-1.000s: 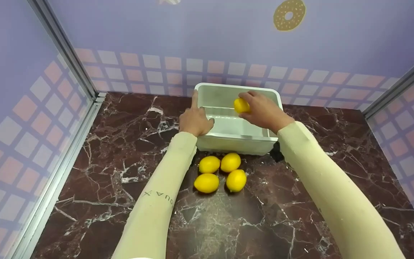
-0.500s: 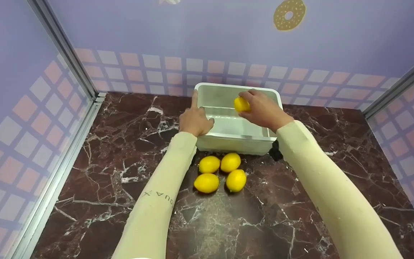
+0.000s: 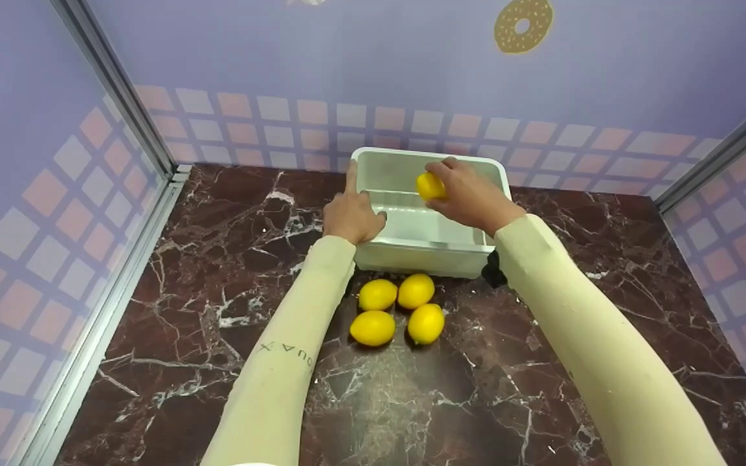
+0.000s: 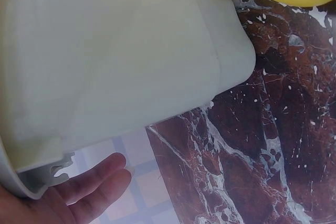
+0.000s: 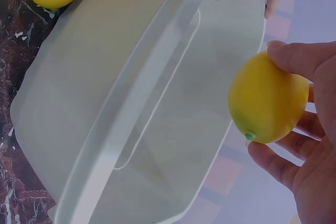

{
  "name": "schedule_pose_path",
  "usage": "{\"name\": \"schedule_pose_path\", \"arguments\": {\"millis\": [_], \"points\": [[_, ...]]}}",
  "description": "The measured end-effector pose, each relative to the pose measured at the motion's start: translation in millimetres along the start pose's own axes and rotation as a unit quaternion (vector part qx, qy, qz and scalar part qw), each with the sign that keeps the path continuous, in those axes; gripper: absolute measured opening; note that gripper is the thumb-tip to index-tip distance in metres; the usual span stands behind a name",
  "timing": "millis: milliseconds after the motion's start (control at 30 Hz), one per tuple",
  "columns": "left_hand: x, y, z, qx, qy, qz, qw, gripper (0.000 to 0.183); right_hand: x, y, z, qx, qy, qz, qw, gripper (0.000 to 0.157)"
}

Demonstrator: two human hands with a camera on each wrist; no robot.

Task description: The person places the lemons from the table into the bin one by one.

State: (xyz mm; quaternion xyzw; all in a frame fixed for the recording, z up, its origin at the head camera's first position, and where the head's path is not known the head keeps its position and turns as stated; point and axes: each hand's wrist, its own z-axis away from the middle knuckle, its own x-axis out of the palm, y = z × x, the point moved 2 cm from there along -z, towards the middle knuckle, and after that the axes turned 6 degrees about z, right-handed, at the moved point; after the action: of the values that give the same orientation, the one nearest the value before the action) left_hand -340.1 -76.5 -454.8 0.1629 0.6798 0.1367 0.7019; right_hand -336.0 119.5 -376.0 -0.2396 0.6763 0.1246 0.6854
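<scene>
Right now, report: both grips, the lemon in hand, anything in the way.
Right grip holding lemon over bin. Left grip on bin's left rim. Four more lemons in front of bin. Nothing seen between lemon and bin.

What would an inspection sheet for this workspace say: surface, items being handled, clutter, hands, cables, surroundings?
Surface: dark red marbled tabletop with pale veins.
Items: white box, open at the top; four lemons grouped on the tabletop in front of it; a fifth lemon held over the box.
Clutter: small black object, partly hidden by the right sleeve; cannot tell what it is.
Left hand: rests on the box's left rim.
Right hand: holds the fifth lemon.
Cables: nothing seen.
Surroundings: lavender walls with pink and white squares, a doughnut picture, metal corner strips.
</scene>
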Motion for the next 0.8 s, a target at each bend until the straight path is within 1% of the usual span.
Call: {"name": "schedule_pose_path", "arguments": {"millis": [267,567,800], "points": [[0.6,0.0,-1.0,0.000,0.003,-0.001,1.0000,0.055,-0.8,-1.0,-0.1,-0.002,0.007,0.005,1.000,0.056],[1.4,-0.5,-0.8,-0.004,0.003,-0.004,1.0000,0.056,-5.4,-2.1,1.3,0.000,-0.007,0.017,1.000,0.061],[0.2,0.8,0.8,-0.002,0.000,0.000,1.0000,0.055,-7.3,0.3,3.5,-0.005,0.002,0.021,1.000,0.060]]}}
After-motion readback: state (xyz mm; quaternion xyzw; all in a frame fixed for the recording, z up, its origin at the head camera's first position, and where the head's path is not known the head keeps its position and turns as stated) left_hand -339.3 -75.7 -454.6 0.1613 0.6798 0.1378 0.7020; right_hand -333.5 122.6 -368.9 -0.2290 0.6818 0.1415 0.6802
